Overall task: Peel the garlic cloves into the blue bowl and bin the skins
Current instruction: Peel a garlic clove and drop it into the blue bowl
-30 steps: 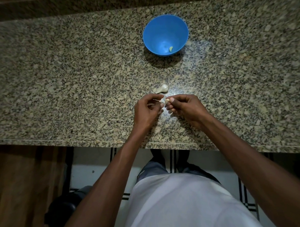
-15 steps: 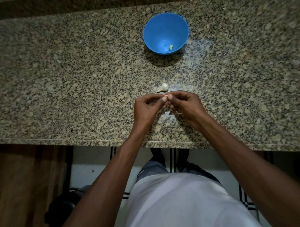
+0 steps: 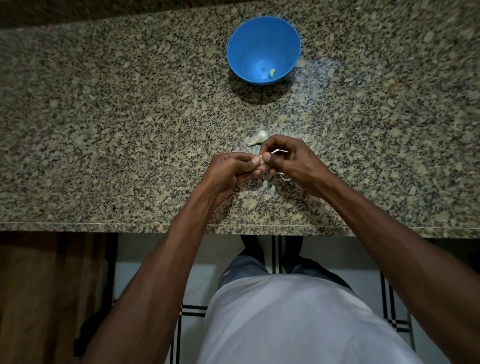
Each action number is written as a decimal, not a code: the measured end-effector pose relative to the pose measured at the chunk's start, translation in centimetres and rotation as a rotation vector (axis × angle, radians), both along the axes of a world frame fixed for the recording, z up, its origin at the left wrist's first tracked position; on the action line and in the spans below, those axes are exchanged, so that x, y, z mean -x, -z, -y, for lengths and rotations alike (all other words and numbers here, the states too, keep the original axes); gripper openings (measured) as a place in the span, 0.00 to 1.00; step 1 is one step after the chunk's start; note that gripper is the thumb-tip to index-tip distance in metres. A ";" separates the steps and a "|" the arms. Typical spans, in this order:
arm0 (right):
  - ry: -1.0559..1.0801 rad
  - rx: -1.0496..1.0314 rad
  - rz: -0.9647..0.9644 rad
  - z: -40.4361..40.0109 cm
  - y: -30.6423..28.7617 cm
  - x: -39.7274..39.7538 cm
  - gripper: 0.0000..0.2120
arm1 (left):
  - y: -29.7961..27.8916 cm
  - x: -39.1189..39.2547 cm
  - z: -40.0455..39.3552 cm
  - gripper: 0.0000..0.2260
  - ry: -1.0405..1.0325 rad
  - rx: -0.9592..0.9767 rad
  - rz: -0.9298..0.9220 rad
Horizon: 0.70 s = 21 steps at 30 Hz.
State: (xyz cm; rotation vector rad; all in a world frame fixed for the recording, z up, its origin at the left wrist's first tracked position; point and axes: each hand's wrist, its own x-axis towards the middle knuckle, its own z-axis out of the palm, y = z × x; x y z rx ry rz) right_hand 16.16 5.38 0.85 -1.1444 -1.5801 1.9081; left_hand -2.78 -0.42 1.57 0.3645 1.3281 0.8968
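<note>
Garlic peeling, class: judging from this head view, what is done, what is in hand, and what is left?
Done: one peeled clove lies in the blue bowl. In hand: left hand and right hand pinch a clove, skin strip lifting. Left: garlic piece on the counter; skins unbinned.

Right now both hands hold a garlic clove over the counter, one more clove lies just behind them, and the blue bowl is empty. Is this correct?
Not quite. The blue bowl is not empty: the head view shows one peeled clove inside it. The rest is right: left hand and right hand hold a garlic clove over the counter, with another clove just behind.
</note>
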 end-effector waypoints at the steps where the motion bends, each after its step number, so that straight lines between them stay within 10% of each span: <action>1: -0.009 0.008 -0.007 0.0 0.1 -0.1 0.04 | 0.0 0.0 0.0 0.10 0.011 -0.002 -0.007; 10: 0.193 0.186 -0.083 -0.3 0.9 0.2 0.07 | -0.1 -1.3 0.0 0.08 -0.111 -0.017 -0.019; 21: 0.394 -0.065 0.119 1.6 1.1 1.0 0.07 | 1.4 -3.1 0.3 0.09 -0.007 -0.306 -0.662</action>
